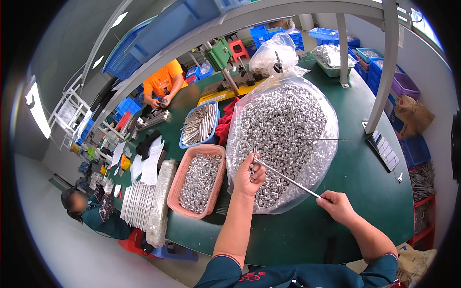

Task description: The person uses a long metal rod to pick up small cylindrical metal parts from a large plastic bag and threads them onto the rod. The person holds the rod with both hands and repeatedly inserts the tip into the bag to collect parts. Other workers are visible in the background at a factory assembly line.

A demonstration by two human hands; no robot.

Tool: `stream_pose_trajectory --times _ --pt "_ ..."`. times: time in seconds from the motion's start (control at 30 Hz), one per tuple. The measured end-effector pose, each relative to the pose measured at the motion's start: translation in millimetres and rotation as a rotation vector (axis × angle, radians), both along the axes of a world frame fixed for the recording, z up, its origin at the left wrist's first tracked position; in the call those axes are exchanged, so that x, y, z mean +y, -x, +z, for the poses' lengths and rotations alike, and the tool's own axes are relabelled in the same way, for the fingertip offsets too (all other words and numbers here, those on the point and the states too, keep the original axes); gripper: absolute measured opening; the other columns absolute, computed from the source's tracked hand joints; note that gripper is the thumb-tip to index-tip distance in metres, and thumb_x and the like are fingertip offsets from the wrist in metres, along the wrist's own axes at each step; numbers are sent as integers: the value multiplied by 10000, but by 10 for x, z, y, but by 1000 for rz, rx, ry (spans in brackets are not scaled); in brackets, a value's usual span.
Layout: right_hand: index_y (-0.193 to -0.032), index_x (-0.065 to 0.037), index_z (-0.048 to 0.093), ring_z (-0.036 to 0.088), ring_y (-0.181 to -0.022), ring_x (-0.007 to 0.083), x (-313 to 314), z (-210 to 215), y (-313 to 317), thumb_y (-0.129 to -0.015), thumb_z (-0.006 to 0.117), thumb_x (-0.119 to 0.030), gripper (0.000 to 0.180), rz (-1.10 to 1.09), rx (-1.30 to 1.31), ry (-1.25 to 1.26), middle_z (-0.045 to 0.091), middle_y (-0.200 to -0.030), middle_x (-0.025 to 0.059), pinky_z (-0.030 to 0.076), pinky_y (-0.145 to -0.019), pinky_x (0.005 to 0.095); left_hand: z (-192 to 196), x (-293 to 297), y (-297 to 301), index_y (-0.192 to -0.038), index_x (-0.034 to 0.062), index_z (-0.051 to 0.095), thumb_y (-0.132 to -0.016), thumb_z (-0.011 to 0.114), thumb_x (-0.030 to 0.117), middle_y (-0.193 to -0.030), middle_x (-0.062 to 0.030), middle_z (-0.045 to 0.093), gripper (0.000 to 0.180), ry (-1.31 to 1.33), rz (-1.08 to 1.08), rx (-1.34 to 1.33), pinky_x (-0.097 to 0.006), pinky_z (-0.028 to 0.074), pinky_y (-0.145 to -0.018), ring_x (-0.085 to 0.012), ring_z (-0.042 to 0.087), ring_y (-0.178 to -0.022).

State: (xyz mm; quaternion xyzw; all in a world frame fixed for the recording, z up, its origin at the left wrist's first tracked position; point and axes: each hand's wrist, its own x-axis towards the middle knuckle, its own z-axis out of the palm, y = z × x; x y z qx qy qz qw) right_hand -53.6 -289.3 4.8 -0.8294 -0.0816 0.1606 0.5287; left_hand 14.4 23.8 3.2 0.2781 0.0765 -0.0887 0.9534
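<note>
My right hand [337,206] is closed on the lower right end of a slim metal rod [288,177]. The rod slants up and leftward to my left hand [249,176], whose thumb and fingers pinch at its other end. Several small metal sleeves [251,174] show within the curled fingers of that hand. Beneath the rod spreads a big heap of short silvery sleeves [288,120] in an open clear plastic bag [332,144]. Whether a sleeve sits on the rod's tip is too small to tell.
Left of the bag stand a pink basket [174,192] of small metal parts and a blue tray [217,129] of metal pins. Bundled rods [138,204] lie farther left. A shelf post [386,72] and a phone [382,151] are at the right. Two other people work leftward.
</note>
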Motion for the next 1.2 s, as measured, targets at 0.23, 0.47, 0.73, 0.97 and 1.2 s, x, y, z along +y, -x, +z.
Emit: stream_pose_trajectory --times 0.23,0.47,0.73,0.97,1.2 --pt "-904 9 647 470 -559 113 -13 10 13 -887 643 -242 252 3 -12 22 523 -595 50 401 -529 302 48 -30 21 -900 88 581 -900 602 225 -602 29 405 140 -37 39 3 -208 216 -355 -68 328 -434" --pt "-905 10 647 472 -557 119 -10 38 19 -887 642 -241 251 -7 -15 48 522 -593 55 406 -531 306 27 31 8 -888 89 586 -876 615 212 -600 23 418 127 -47 7 9 -204 213 -352 -69 332 -434" --pt "-897 13 640 457 -566 98 -23 46 -5 -896 635 -232 245 11 -48 58 512 -598 34 395 -528 294 21 -17 34 -977 65 612 -928 580 270 -614 6 422 213 -41 -73 -30 -200 224 -371 -76 332 -453" --pt "-892 15 641 449 -582 88 -14 52 -6 -896 637 -233 248 13 31 -48 506 -607 26 390 -529 290 44 -90 56 -1039 56 598 -946 549 393 -631 0 414 352 -145 -15 -44 -201 223 -383 -76 325 -463" --pt "-888 9 652 478 -565 117 -57 135 -23 -879 651 -223 232 43 2 36 543 -609 54 412 -536 305 159 21 80 -921 72 563 -922 581 421 -557 12 368 350 -286 38 -60 -210 210 -374 -74 295 -397"
